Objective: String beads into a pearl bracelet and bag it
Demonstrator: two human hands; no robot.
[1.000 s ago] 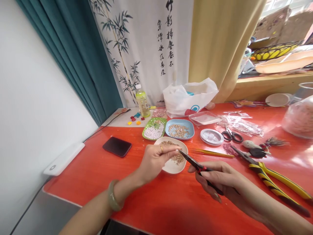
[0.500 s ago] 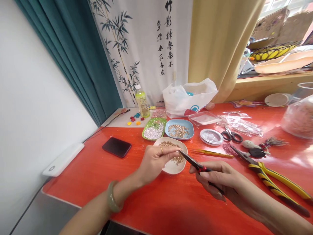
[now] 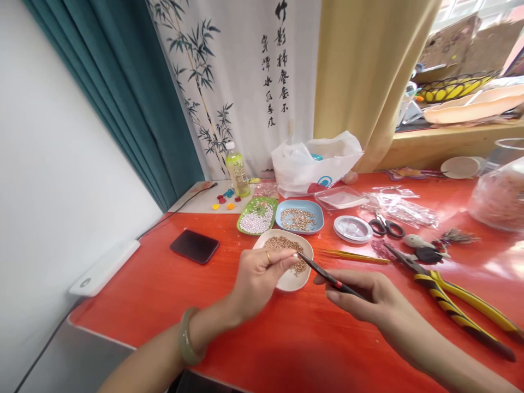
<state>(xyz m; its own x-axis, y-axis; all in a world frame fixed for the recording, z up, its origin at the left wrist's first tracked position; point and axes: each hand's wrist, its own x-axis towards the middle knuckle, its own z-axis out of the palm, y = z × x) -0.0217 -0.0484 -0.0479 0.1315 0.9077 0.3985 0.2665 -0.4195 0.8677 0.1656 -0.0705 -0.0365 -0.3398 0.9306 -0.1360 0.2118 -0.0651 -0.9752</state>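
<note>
My left hand (image 3: 260, 281) is closed in a pinch of thumb and forefinger above the cream dish (image 3: 291, 283). A tiny white bead-like thing (image 3: 295, 255) shows at its fingertips, too small to tell surely. My right hand (image 3: 360, 295) grips needle-nose pliers (image 3: 323, 271), dark with a red mark near the joint. Their pointed tip meets the left fingertips; whether the jaws are closed is too small to see. Small gold beads (image 3: 282, 243) lie in the cream dish, partly hidden by my left hand.
Behind stand a green tray (image 3: 244, 226) of white beads and a blue tray (image 3: 300, 204) of gold ones. To the right lie tweezers (image 3: 356, 255), a spool (image 3: 352, 228), scissors (image 3: 385, 226) and large yellow-black pliers (image 3: 444, 295). A phone (image 3: 195, 246) lies left.
The fingers of my right hand have shifted around the pliers, which now appear turned more edge-on. My left hand stays in its pinch, nearly in place.
</note>
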